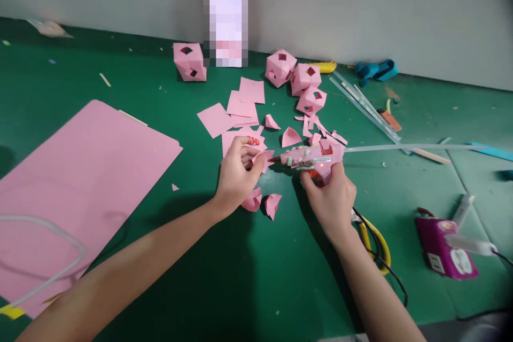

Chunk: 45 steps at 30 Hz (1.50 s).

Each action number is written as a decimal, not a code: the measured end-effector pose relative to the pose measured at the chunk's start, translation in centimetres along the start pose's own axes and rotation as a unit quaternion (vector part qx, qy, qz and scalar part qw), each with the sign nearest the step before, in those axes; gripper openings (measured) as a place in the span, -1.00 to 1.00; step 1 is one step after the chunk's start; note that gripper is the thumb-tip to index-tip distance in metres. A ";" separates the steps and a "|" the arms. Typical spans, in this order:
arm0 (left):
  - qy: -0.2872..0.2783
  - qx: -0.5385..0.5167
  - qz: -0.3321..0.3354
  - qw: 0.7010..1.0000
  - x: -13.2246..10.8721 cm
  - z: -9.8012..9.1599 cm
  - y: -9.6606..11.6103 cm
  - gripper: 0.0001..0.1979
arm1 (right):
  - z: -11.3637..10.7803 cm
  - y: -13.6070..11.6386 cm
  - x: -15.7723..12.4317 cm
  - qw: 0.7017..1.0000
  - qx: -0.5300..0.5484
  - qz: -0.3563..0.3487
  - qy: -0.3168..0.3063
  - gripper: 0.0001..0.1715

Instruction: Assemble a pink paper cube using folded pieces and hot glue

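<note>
My left hand (239, 176) pinches a small folded piece of pink paper (266, 161) between thumb and fingers; a red band wraps one fingertip. In my right hand (331, 197) is a pink hot glue gun (308, 156), gripped by its handle. Its dark nozzle points left and meets or nearly meets the paper piece. A long clear glue stick (401, 147) sticks out of the gun's back. Two folded pink pieces (273, 206) lie just below my left hand. Other folded pieces (290, 137) and pink squares (215, 120) lie beyond my hands.
Several pink paper polyhedra (281, 68) stand near the wall, beside a blurred upright screen (225, 16). Pink sheets (92, 171) cover the left. A purple box (445, 248) and yellow-black cable (379, 246) lie right. Sticks and pink scraps (310, 124) lie on the green table (192, 288).
</note>
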State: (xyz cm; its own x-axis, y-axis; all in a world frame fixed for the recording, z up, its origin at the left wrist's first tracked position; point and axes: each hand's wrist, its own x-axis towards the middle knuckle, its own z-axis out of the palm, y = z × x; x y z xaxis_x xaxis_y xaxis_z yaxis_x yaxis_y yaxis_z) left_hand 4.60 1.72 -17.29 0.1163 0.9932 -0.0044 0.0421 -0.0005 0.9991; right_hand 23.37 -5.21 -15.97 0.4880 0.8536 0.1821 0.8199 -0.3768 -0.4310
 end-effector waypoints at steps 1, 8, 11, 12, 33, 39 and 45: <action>0.003 0.000 -0.002 1.000 0.0 0.0 0.0 -0.68 | 0.0 0.0 0.0 1.000 -0.003 -0.004 -0.003 -0.58; 0.001 0.001 -0.002 1.000 0.1 0.0 0.1 -0.68 | 0.1 0.1 0.0 1.000 -0.006 -0.009 0.003 -0.56; -0.005 0.001 -0.003 1.000 0.0 0.0 0.2 -0.69 | 0.0 0.1 0.1 1.000 0.000 0.002 0.011 -0.55; -0.005 0.001 -0.003 1.000 0.0 0.0 0.2 -0.69 | 0.0 0.0 0.1 1.000 -0.001 0.004 0.011 -0.56; 0.009 -0.007 -0.010 1.000 0.2 -0.1 -0.2 -0.67 | -0.4 0.5 0.4 0.999 -0.008 0.008 0.037 -0.54; 0.003 -0.018 -0.003 1.000 0.3 0.0 -0.1 -0.67 | -0.3 0.2 0.3 1.000 0.003 0.003 0.027 -0.54; 0.000 -0.017 -0.007 1.000 0.3 0.0 0.1 -0.67 | -0.6 0.1 0.3 1.000 0.012 -0.005 0.008 -0.58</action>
State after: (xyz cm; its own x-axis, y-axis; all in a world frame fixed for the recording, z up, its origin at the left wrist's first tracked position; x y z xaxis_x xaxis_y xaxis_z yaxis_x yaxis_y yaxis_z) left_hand 4.61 1.98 -17.23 0.1157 0.9931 -0.0180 0.0100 0.0170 0.9998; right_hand 23.82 -5.17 -15.47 0.4845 0.8516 0.2000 0.8174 -0.3594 -0.4502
